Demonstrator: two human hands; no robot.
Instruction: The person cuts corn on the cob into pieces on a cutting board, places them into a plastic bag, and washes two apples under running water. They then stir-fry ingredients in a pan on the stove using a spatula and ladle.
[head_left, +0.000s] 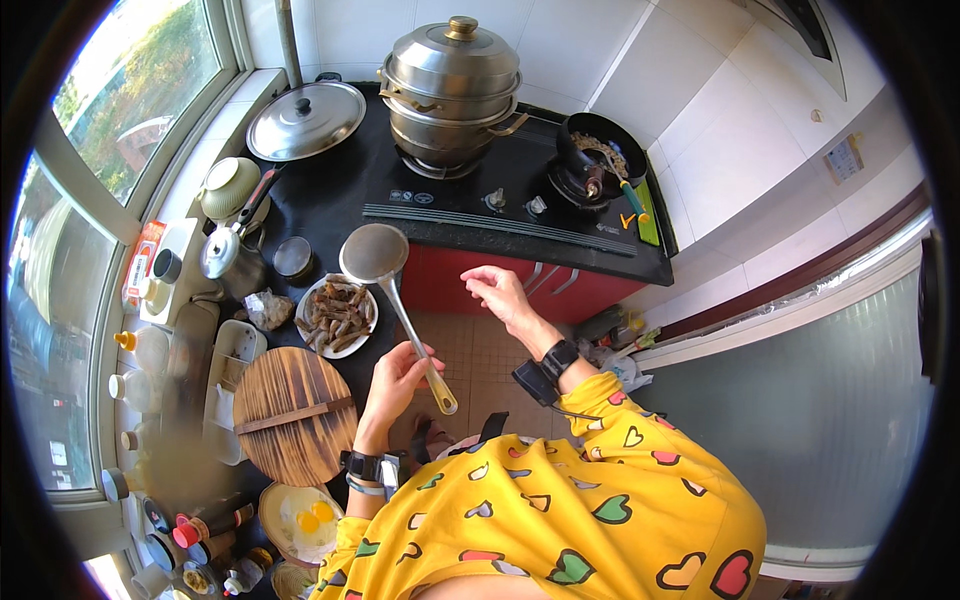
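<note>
My left hand (399, 376) grips the handle of a long metal skimmer (375, 253). Its round, shallow head points away from me, over the counter's edge. My right hand (499, 296) is raised in front of the red cabinet (442, 277), fingers loosely bent and nothing in them. Left of the skimmer's head, a white plate (306, 330) of raw shrimp (337, 311) sits on the black counter. Closer to me lies a round wooden pot lid (292, 382), and beyond it a bowl (274, 536) holds eggs (313, 517) with yellow yolks.
A tall steel steamer (454, 90) stands on the gas stove. At right, a black wok (604, 142) holds chopped food and a green-handled utensil (632, 199). A domed lid (306, 120), a kettle (236, 259) and several bottles (142, 349) line the window side.
</note>
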